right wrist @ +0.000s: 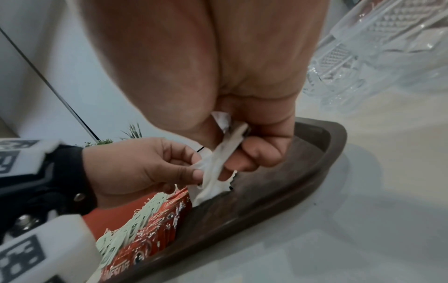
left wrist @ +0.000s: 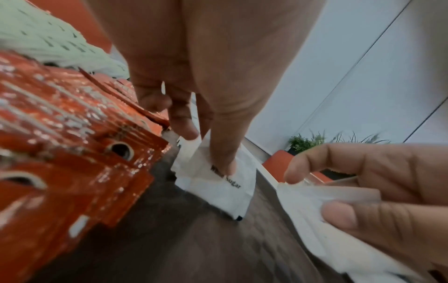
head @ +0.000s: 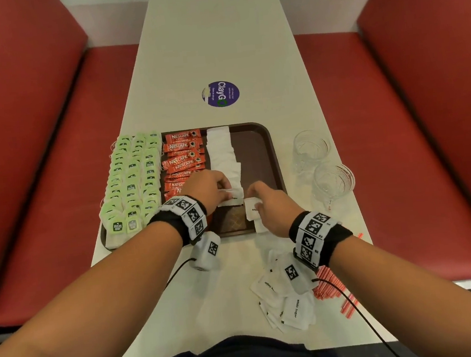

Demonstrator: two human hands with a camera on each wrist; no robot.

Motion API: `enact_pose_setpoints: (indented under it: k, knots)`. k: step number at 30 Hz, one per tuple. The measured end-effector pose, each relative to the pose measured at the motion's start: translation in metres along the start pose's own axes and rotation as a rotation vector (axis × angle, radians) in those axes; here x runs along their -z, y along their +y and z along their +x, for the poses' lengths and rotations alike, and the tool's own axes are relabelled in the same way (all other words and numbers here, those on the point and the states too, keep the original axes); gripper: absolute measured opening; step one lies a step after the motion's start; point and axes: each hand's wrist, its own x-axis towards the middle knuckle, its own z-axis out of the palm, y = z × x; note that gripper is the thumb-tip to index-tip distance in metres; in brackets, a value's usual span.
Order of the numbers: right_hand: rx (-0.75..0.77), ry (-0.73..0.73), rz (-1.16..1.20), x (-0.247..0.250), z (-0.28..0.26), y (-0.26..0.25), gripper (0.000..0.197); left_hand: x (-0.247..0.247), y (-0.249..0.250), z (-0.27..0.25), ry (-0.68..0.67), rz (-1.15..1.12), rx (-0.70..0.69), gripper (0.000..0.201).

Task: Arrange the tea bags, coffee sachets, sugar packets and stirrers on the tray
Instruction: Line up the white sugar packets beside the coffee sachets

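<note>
left hand (head: 204,188) pinching a white paper sugar packet (left wrist: 218,183) at the near end of the white row on the brown plastic tray (head: 257,150), right hand (head: 272,203) clutching apparently several more; best laid flat, edges overlapping evenly, beside the red coffee sachets (head: 181,158).

Even, soft indoor light. The head view bends and smears at its edges; both wrist views blur up close. Glare speckles the coffee sachets (left wrist: 72,124); faint shadows cross the counter (right wrist: 363,220).

L hand (left wrist: 194,80) fingers (left wrist: 224,160) pinch sugar pkt (left wrist: 218,187).
</note>
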Motion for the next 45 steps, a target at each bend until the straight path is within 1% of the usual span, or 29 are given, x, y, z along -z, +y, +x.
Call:
enact_pose_setpoints:
  k: [4, 6, 8, 11, 13, 16, 20, 26, 29, 32, 35, 36, 39, 45]
  knots:
    - [-0.041, 0.004, 0.005, 0.004, 0.010, 0.004, 0.050, -0.002, 0.003, 0.013, -0.004, 0.098, 0.055, 0.014]
    - [-0.053, -0.011, -0.020, 0.007, 0.017, 0.004, 0.055, -0.003, 0.004, 0.014, 0.025, 0.164, 0.058, 0.018]
    - [-0.066, -0.031, -0.038, 0.010, 0.026, 0.004, 0.058, -0.004, 0.003, 0.014, 0.076, 0.213, 0.065, 0.032]
    - [-0.111, -0.075, -0.034, 0.014, 0.042, 0.002, 0.061, -0.001, -0.001, 0.015, 0.131, 0.288, 0.129, 0.057]
    - [-0.135, -0.109, -0.035, 0.018, 0.054, 0.000, 0.063, 0.001, -0.005, 0.017, 0.145, 0.375, 0.172, 0.064]
    - [-0.146, -0.147, -0.013, 0.020, 0.069, -0.004, 0.063, 0.004, -0.009, 0.020, 0.097, 0.462, 0.203, 0.060]
    - [-0.117, -0.170, 0.051, 0.018, 0.080, -0.010, 0.059, 0.007, -0.007, 0.026, -0.019, 0.511, 0.149, 0.049]
    - [-0.101, -0.185, 0.037, 0.018, 0.084, -0.009, 0.062, 0.010, -0.009, 0.024, -0.004, 0.455, 0.127, 0.042]
    - [-0.105, -0.159, 0.037, 0.021, 0.082, -0.004, 0.063, 0.016, -0.013, 0.021, -0.022, 0.444, 0.132, 0.047]
    - [-0.085, -0.154, 0.042, 0.023, 0.078, -0.001, 0.063, 0.015, -0.012, 0.014, -0.064, 0.519, 0.127, 0.061]
    - [-0.080, -0.180, 0.015, 0.023, 0.075, -0.001, 0.062, 0.005, -0.013, 0.008, 0.016, 0.525, 0.103, 0.080]
    - [-0.088, -0.186, 0.003, 0.022, 0.075, -0.002, 0.062, 0.001, -0.013, 0.006, 0.048, 0.524, 0.094, 0.083]
    - [-0.115, -0.190, -0.005, 0.019, 0.074, -0.003, 0.061, -0.002, -0.012, 0.008, 0.080, 0.526, 0.086, 0.082]
    - [-0.136, -0.201, -0.021, 0.016, 0.067, -0.003, 0.059, 0.005, -0.010, 0.016, 0.059, 0.458, 0.086, 0.069]
